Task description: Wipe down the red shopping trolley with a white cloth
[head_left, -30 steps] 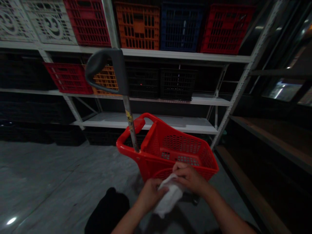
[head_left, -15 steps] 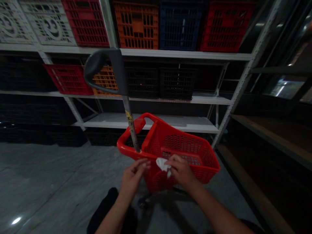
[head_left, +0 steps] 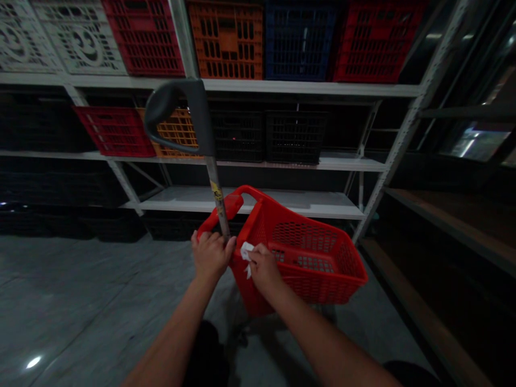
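Fingers of the left hand [head_left: 210, 257] wrap the metal pole [head_left: 215, 199] of a red plastic shopping basket [head_left: 310, 258], just at its rim; those of the right hand [head_left: 264, 267] close narrowly on a white cloth [head_left: 246, 251], pressing it to the basket's near wall. The basket stands on a concrete floor [head_left: 80, 301] before white metal shelving [head_left: 282, 88] stacked with plastic crates [head_left: 226, 43].

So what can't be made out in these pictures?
All from the head camera:
The white cloth: the right hand covers most of it, so its shape and material are unclear.
Where the metal pole meets the red basket: hidden by the left hand.
The top-shelf orange crate: cut off by the top edge.
The basket's wheels: lost in shadow underneath.
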`<state>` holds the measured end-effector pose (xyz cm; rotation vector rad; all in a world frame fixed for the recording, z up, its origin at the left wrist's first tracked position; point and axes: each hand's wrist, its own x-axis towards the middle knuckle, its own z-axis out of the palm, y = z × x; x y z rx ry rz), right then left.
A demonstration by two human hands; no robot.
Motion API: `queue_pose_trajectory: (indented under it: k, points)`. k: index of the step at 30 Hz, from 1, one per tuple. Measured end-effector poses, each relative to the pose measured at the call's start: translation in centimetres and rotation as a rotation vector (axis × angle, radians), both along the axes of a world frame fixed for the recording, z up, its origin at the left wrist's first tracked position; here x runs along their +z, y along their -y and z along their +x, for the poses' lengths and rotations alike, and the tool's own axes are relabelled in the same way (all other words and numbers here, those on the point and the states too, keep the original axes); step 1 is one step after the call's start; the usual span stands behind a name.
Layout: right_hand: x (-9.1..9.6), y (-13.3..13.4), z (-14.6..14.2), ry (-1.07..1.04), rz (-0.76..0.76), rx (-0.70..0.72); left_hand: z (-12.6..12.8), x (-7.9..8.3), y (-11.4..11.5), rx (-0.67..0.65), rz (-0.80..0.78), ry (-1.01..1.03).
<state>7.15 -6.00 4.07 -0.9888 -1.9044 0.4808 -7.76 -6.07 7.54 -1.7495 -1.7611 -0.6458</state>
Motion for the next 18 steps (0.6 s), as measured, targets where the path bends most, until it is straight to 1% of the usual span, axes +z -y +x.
queue_pose_trajectory:
  k: [4, 6, 8, 10, 12, 14, 16, 18]
  points:
    - [-2.6, 0.3, 5.0, -0.011, -0.032, -0.112, 0.0, 0.0, -0.1, 0.016, 0.011, -0.007]
    - [-3.3, 0.3, 6.3, 0.012, -0.036, -0.125, 0.4, -0.1, -0.1, 0.024, 0.022, 0.009]
    - [-3.1, 0.1, 5.7, 0.027, -0.037, -0.098, 0.8, -0.1, -0.2, 0.027, 0.026, 0.029]
    - [-2.2, -0.3, 3.8, 0.037, -0.019, -0.046, 1.2, -0.1, -0.3, 0.022, 0.025, 0.042]
    - [-1.4, -0.7, 1.7, 0.053, 0.003, -0.023, 1.5, 0.0, -0.4, 0.025, 0.025, 0.047]
    - [-1.2, -1.1, 0.6, 0.073, 0.016, -0.023, 1.4, 0.1, -0.5, 0.037, 0.028, 0.043]
    - [-2.0, -1.2, 1.3, 0.076, 0.012, -0.038, 1.1, 0.2, -0.7, 0.049, 0.029, 0.033]
    - [-3.3, -1.0, 3.7, 0.048, -0.008, -0.078, 0.8, 0.2, -0.8, 0.053, 0.03, 0.03]
